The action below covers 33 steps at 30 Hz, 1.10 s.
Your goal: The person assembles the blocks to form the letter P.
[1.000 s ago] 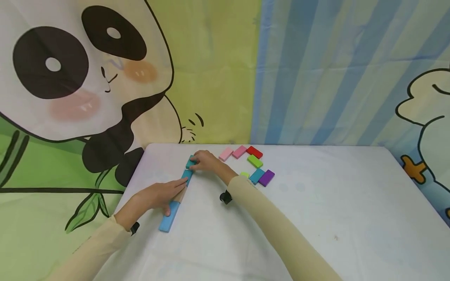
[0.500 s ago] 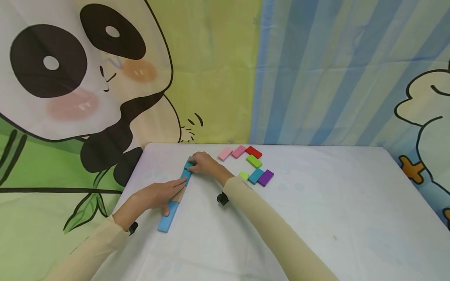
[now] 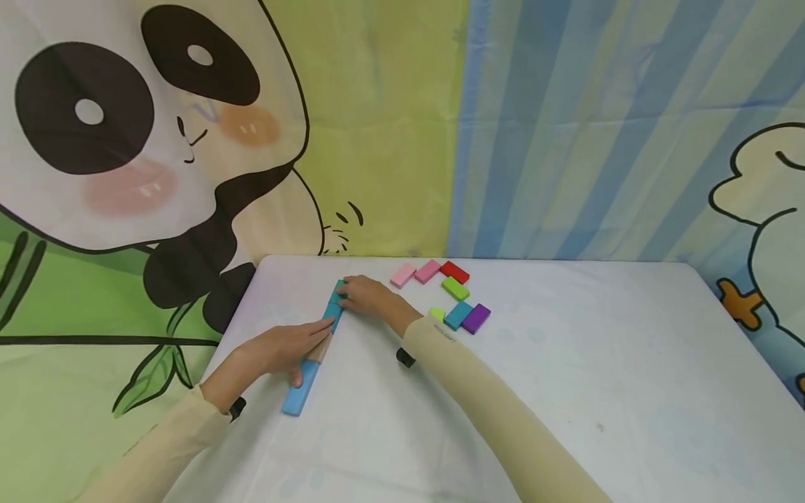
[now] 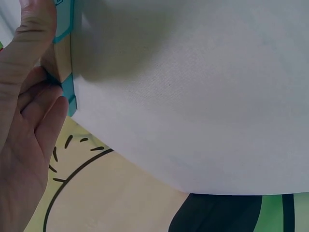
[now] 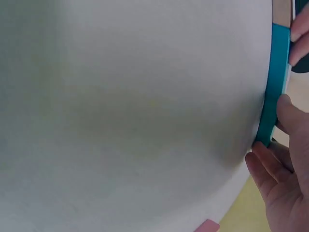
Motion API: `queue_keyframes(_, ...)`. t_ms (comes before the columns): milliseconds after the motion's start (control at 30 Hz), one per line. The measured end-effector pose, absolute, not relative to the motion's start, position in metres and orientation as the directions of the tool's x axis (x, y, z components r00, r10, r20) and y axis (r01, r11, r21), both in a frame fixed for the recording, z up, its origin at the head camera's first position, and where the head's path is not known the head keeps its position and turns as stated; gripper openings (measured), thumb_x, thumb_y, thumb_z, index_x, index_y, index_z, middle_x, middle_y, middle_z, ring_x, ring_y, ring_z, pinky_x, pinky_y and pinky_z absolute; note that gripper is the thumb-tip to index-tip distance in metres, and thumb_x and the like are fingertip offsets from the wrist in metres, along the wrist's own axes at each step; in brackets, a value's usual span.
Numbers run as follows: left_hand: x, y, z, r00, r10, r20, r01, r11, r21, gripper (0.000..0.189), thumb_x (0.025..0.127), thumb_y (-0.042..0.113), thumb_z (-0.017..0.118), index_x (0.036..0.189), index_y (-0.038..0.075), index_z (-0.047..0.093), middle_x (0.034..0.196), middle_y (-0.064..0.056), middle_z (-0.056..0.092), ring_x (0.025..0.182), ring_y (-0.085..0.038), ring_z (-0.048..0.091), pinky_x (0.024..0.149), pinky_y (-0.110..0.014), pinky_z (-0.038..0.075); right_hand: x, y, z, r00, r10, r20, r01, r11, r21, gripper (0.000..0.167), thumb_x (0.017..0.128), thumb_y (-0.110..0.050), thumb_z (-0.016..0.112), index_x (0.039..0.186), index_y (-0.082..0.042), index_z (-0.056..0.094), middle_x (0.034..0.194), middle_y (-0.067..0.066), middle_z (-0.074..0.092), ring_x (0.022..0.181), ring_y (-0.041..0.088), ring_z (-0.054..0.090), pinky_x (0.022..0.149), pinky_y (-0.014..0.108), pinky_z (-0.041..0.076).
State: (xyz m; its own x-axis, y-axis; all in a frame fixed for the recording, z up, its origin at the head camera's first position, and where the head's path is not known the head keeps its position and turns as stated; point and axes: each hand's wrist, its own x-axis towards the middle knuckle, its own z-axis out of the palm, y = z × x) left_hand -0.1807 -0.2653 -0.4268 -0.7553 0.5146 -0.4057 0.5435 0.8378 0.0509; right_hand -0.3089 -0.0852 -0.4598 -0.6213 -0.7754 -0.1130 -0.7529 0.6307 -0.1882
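Several flat blocks lie end to end in a slanting row at the table's left. Nearest is a light blue block [image 3: 298,398], then a bare wood block [image 3: 319,351], a blue-teal block [image 3: 335,312] and a teal block [image 3: 336,287] at the far end. My right hand [image 3: 367,296] pinches the teal block, thumb on its side and fingertips at its end in the right wrist view. My left hand [image 3: 281,349] lies along the row's left side, fingers extended against the blue-teal block and thumb on the light blue one. Its palm partly covers the wood block.
Right of the row lie loose blocks: two pink blocks [image 3: 428,272], a red block [image 3: 455,271], two lime green blocks [image 3: 455,288], a blue block [image 3: 458,316] and a purple block [image 3: 476,318]. A printed curtain [image 3: 390,140] hangs behind the white table [image 3: 566,391].
The teal block has moved toward me, and the small gap before the blue-teal block has closed. My right hand moved slightly with it. My left hand stays in place on the row.
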Motion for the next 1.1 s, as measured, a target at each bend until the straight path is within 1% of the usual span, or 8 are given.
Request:
queue_keyframes(133,-0.182,-0.263,-0.429,-0.759,0.505,-0.412,0.527,0.847,0.067,0.112,0.067,0.041,0.082,0.153,0.003,0.022,0.161,-0.013,0.024,0.138,-0.030,0.044,0.105,-0.045,0.045,-0.298,-0.071,-0.455,-0.675,-0.735,-0.063,-0.727,0.677,-0.114,0.043,0.103,-0.031,0.047,0.143,-0.018,0.048,0.158,0.011,0.033,0.143,0.026,0.039,0.113,0.038,0.040)
queue_keyframes(233,-0.181,-0.261,-0.432,-0.764,0.496,-0.414,0.516,0.854,0.070,0.113,0.065,0.041,0.083,0.154,0.004,0.023,0.161,-0.012,0.025,0.138,-0.030,0.044,0.105,-0.046,0.045,-0.295,-0.046,-0.447,-0.721,-0.692,-0.008,-0.687,0.717,-0.115,0.051,0.102,-0.032,0.048,0.150,-0.018,0.037,0.160,0.010,0.028,0.145,0.025,0.034,0.114,0.040,0.039)
queue_keyframes(367,-0.177,-0.264,-0.436,-0.764,0.508,-0.398,0.536,0.843,0.047,0.114,0.063,0.043,0.084,0.153,0.004,0.026,0.160,-0.012,0.029,0.136,-0.029,0.046,0.104,-0.044,0.047,-0.305,-0.004,-0.443,-0.811,-0.585,-0.015,-0.567,0.791,-0.229,0.054,0.101,-0.033,0.051,0.149,-0.011,0.039,0.153,0.012,0.040,0.142,0.027,0.039,0.115,0.041,0.037)
queue_keyframes(533,-0.177,-0.269,-0.436,-0.762,0.531,-0.371,0.561,0.827,0.030,0.112,0.062,0.044,0.084,0.151,0.004,0.029,0.159,-0.010,0.029,0.136,-0.027,0.047,0.102,-0.041,0.048,-0.318,0.035,-0.451,-0.893,-0.449,-0.013,-0.409,0.825,-0.391,0.048,0.097,-0.031,0.059,0.136,-0.004,0.053,0.131,0.013,0.062,0.121,0.027,0.057,0.105,0.038,0.047)
queue_keyframes(633,-0.178,-0.271,-0.436,-0.757,0.549,-0.355,0.582,0.813,0.016,0.111,0.062,0.046,0.083,0.151,0.004,0.031,0.159,-0.011,0.029,0.137,-0.027,0.046,0.102,-0.040,0.048,-0.323,0.041,-0.454,-0.908,-0.417,0.043,-0.393,0.810,-0.435,0.045,0.093,-0.031,0.065,0.128,-0.004,0.061,0.121,0.012,0.068,0.111,0.027,0.061,0.098,0.038,0.051)
queue_keyframes(833,-0.177,-0.274,-0.436,-0.754,0.549,-0.361,0.580,0.814,0.027,0.111,0.063,0.048,0.081,0.152,0.004,0.030,0.160,-0.010,0.028,0.138,-0.027,0.045,0.103,-0.041,0.047,-0.323,0.019,-0.469,-0.910,-0.412,0.047,-0.407,0.866,-0.290,0.034,0.091,-0.043,0.065,0.102,-0.011,0.067,0.095,0.005,0.069,0.092,0.022,0.058,0.079,0.031,0.051)
queue_keyframes(967,-0.177,-0.274,-0.434,-0.751,0.546,-0.371,0.578,0.815,0.029,0.111,0.064,0.050,0.080,0.152,0.005,0.029,0.160,-0.010,0.028,0.137,-0.027,0.046,0.102,-0.041,0.048,-0.319,-0.003,-0.473,-0.920,-0.390,0.042,-0.391,0.902,-0.182,0.033,0.094,-0.042,0.060,0.106,-0.011,0.062,0.099,0.009,0.065,0.095,0.025,0.056,0.078,0.034,0.050)
queue_keyframes(1100,-0.179,-0.271,-0.433,-0.741,0.566,-0.361,0.603,0.798,0.014,0.111,0.065,0.052,0.079,0.152,0.004,0.029,0.160,-0.011,0.028,0.136,-0.027,0.047,0.102,-0.041,0.048,-0.324,-0.022,-0.461,-0.917,-0.398,0.028,-0.389,0.877,-0.283,0.028,0.093,-0.035,0.065,0.106,-0.010,0.063,0.095,0.007,0.065,0.089,0.021,0.057,0.075,0.030,0.049)
